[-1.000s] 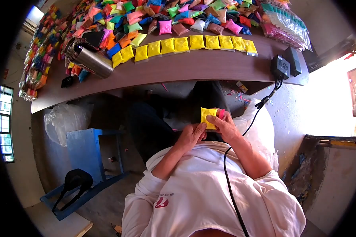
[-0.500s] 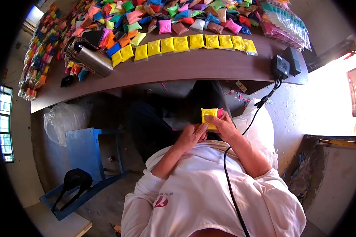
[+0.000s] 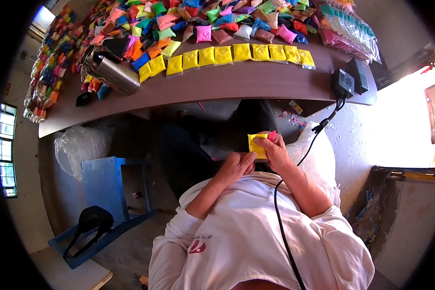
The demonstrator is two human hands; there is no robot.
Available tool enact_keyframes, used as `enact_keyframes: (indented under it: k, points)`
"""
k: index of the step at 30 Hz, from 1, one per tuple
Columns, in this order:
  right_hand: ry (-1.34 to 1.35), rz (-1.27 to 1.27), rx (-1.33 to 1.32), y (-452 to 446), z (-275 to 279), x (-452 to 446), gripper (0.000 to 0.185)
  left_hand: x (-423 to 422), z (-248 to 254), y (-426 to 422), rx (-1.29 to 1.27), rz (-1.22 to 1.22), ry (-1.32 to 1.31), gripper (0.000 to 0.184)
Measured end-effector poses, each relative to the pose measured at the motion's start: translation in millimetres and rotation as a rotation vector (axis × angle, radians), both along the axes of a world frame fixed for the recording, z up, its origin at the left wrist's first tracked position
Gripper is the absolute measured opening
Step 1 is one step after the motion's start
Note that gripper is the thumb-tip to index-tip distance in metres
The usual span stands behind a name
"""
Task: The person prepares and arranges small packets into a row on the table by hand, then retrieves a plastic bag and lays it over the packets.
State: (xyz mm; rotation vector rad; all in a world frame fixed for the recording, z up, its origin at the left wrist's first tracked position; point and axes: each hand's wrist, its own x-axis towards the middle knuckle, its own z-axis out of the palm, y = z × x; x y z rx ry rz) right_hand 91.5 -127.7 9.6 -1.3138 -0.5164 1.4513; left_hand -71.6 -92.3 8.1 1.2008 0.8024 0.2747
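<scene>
A small yellow packet (image 3: 257,151) is held between my hands, over my lap. My left hand (image 3: 237,164) has its fingers curled, with the thumb at the packet's lower left edge. My right hand (image 3: 277,153) grips the packet from the right, its thumb lying across the front. A pink piece (image 3: 272,136) sticks up by the right fingers; I cannot make out what it is. On the table, a row of similar yellow packets (image 3: 206,56) lies along the near side.
Many coloured packets (image 3: 166,34) cover the back of the brown table (image 3: 198,87). A metal flask (image 3: 112,72) lies at its left, a black box with cables (image 3: 344,83) at its right. A blue stool (image 3: 101,181) stands left, a white sack (image 3: 319,154) right.
The right thumb has shifted up and left across the yellow packet. Both hands stay over the lap, still holding it. The whole view has moved very slightly.
</scene>
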Motion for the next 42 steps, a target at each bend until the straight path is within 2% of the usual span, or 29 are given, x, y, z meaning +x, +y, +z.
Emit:
enact_keyframes:
  k: [4, 7, 9, 15, 19, 22, 24, 28, 31, 33, 37, 41, 42]
  points:
    - [0.015, -0.011, 0.021, -1, 5, 0, 0.025, -2, 6, 2, -0.003, -0.018, 0.011, 0.045]
    - [0.119, 0.07, -0.082, -6, 8, 10, 0.025, -3, -3, 2, -0.047, 0.01, 0.017, 0.046]
    - [0.015, 0.27, -0.086, -9, 1, 15, 0.025, -3, -1, 1, -0.013, -0.01, 0.004, 0.046]
    - [0.069, 0.214, 0.177, -11, 7, 6, 0.024, -3, -2, -1, -0.006, -0.017, -0.039, 0.045]
    - [-0.011, 0.216, 0.041, -12, 6, 11, 0.025, -4, 4, 0, 0.004, 0.052, 0.053, 0.046]
    - [-0.119, 0.284, -0.043, -15, 10, 13, 0.026, -4, 3, 1, 0.031, 0.014, 0.059, 0.046]
    - [-0.153, 0.269, 0.112, -18, 5, 13, 0.028, -3, -2, 0, 0.024, -0.002, 0.013, 0.047]
    - [-0.133, 0.202, 0.21, -16, 3, 10, 0.024, -3, 3, 0, -0.015, 0.0, -0.002, 0.048]
    - [0.001, 0.325, 0.103, -16, 4, 20, 0.021, -5, 5, 1, -0.03, 0.064, -0.017, 0.045]
    - [0.418, 0.214, 0.007, -15, -2, 23, 0.02, -5, 1, 0, -0.035, 0.049, -0.043, 0.046]
    - [0.475, 0.213, 0.009, -11, 3, 20, 0.022, -4, -7, 0, -0.113, 0.013, -0.176, 0.046]
    - [0.365, 0.212, 0.039, -11, 7, 13, 0.023, -4, -8, -1, -0.165, 0.029, -0.18, 0.045]
    - [0.203, 0.178, 0.099, -9, 1, 8, 0.022, -3, -6, -1, -0.128, 0.008, -0.141, 0.044]
